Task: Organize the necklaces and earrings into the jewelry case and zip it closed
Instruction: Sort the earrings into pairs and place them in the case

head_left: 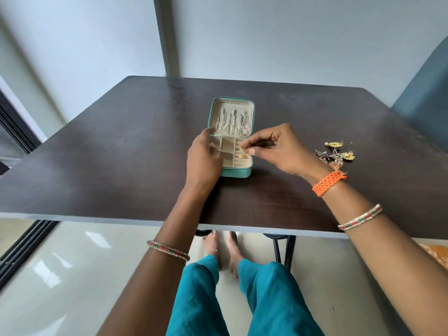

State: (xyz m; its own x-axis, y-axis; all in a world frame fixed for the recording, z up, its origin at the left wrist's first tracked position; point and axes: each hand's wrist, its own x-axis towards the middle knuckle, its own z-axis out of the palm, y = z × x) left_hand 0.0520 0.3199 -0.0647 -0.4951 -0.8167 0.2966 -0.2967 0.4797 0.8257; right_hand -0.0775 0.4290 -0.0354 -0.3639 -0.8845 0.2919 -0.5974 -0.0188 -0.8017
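Sitting open at the middle of the frame, the teal jewelry case [236,174] lies flat on the dark table [97,170], its lid [231,116] folded back toward the top of the picture. I see three pale chain necklaces [232,124] hanging side by side in the lid's cream lining. The lower half is split into small cream compartments [228,144], and I can make out a few gold earrings [242,156] lying in the ones on the right side. My left hand [203,161] grips the case's left edge, the fingers curled over the rim of the tray and covering the left compartments. My right hand [278,149] reaches in from the right, thumb and forefinger pinched on a tiny gold earring [244,148] just above the upper right compartment; the other fingers are curled in. Whether that piece touches the lining I cannot tell. To the right of the case, well apart from it, a small heap of loose earrings [335,154] with yellow flower shapes lies on the table, just above my right wrist with its orange woven band [329,183]. Thin beaded bangles [360,217] sit on both forearms. A blue chair [426,93] stands at the right edge of the frame.
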